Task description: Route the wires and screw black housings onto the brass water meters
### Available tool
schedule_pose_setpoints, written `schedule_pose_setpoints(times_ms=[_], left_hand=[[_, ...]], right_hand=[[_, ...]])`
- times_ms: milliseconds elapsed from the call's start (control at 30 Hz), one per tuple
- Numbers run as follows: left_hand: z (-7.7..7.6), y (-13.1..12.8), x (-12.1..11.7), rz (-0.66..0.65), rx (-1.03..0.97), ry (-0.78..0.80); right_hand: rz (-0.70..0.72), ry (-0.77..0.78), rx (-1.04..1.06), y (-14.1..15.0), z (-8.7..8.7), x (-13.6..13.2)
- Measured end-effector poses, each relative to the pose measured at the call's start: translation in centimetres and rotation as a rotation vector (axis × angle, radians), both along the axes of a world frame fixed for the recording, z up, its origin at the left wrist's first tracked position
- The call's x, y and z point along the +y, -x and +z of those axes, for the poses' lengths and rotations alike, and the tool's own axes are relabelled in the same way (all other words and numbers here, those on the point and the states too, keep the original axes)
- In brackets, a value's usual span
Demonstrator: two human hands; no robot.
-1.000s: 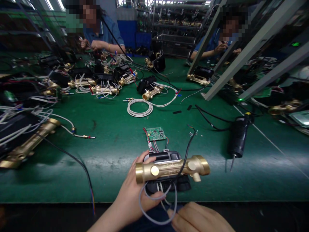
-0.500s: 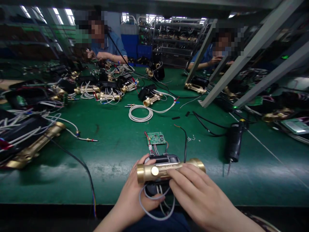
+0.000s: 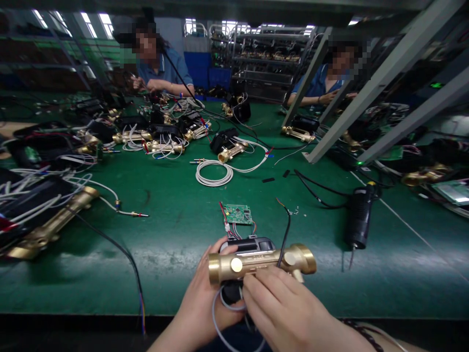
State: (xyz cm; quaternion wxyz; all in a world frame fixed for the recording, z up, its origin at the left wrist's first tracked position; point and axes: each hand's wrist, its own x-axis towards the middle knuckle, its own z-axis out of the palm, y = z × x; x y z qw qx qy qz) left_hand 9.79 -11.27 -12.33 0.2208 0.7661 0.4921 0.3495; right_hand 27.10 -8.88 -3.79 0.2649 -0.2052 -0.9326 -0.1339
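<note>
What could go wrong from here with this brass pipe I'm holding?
Thin multicoloured wires run from the green rectangular circuit board towards the black boxy housing behind the brass cylindrical pipe; lifting could strain them. The thin grey cable loop below the pipe might snag on the right hand.

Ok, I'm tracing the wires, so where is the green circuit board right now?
In the head view, the green circuit board is near the centre, just beyond the brass pipe body and left of the loose-ended black cable.
</note>
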Motion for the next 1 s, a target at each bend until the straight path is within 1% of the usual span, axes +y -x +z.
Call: schedule_pose_setpoints(times_ms=[100, 200, 300, 400, 533, 633, 700, 733, 800, 867, 933, 1000], left_hand=[[0.2, -0.1, 0.1, 0.014, 0.024, -0.018], [0.4, 0.0, 0.1, 0.018, 0.037, 0.039], [0.7, 0.3, 0.0, -0.020, 0.022, 0.107], [1.1, 0.4, -0.2, -0.049, -0.002, 0.118], [1.2, 0.2, -0.3, -0.034, -0.026, 0.107], [1.0, -0.2, -0.3, 0.019, -0.028, 0.075], [0.9, -0.5, -0.4, 0.054, -0.024, 0.054], [0.8, -0.6, -0.4, 0.060, -0.021, 0.046], [0.8, -0.7, -0.4, 0.051, -0.023, 0.036], [0.8, -0.7, -0.4, 0.044, -0.019, 0.033], [0.7, -0.7, -0.4, 0.053, -0.002, 0.023], [0.7, -0.7, -0.5, 0.059, 0.025, 0.010]], right_hand=[[-0.058, 0.028, 0.011, -0.4, -1.0, -1.2], [-0.116, 0.095, -0.020, -1.2, -1.7, -2.2], [-0.161, 0.121, -0.011, -2.2, -2.0, -2.5], [-0.191, 0.137, 0.031, -2.7, -2.3, -2.7], [-0.174, 0.099, 0.007, -2.0, -2.9, -3.2], [-0.189, 0.072, 0.024, -1.2, -3.5, -3.6], [-0.192, 0.066, 0.050, -1.1, -3.7, -3.6], [-0.184, 0.094, 0.075, -1.4, -3.7, -3.6], [-0.138, 0.215, 0.112, -2.3, -3.4, -3.3], [-0.127, 0.326, 0.136, -3.5, -2.9, -3.1], [-0.169, 0.368, 0.112, -4.4, -2.7, -3.0], [-0.213, 0.340, 0.073, -4.8, -2.8, -3.0]])
